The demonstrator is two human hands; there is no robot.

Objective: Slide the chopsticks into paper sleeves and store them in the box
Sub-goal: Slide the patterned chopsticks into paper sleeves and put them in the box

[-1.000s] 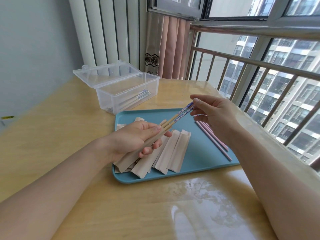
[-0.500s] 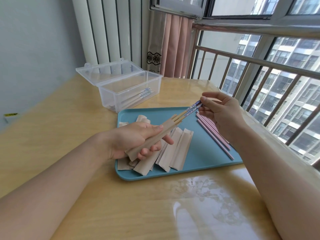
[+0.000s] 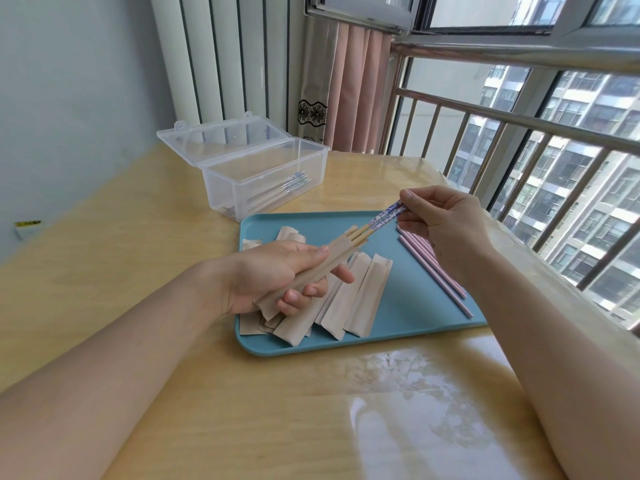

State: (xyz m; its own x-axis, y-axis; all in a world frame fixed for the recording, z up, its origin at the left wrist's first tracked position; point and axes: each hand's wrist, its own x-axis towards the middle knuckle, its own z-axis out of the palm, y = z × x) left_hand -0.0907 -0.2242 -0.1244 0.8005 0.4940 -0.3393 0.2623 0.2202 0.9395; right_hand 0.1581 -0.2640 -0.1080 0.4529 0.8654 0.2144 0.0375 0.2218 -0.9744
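My left hand (image 3: 277, 275) grips a tan paper sleeve (image 3: 313, 268) above the blue tray (image 3: 408, 327). A pair of wooden chopsticks with blue-patterned tops (image 3: 379, 221) pokes out of the sleeve's open end, most of their length inside. My right hand (image 3: 446, 220) pinches their patterned tops. Several empty paper sleeves (image 3: 349, 299) lie fanned on the tray under my left hand. Pink chopsticks (image 3: 436, 268) lie on the tray's right side. The clear plastic box (image 3: 266, 178) stands open behind the tray, with sleeved chopsticks inside.
The wooden table (image 3: 104, 271) meets a grey wall on the left and a metal window railing (image 3: 519, 119) on the right. The box's lid (image 3: 221, 136) leans back toward the radiator panel. A yellow tag (image 3: 27, 224) lies at the table's left edge.
The chopsticks have slid deeper into the sleeve held by my left hand. My right hand has kept its pinch on their tops.
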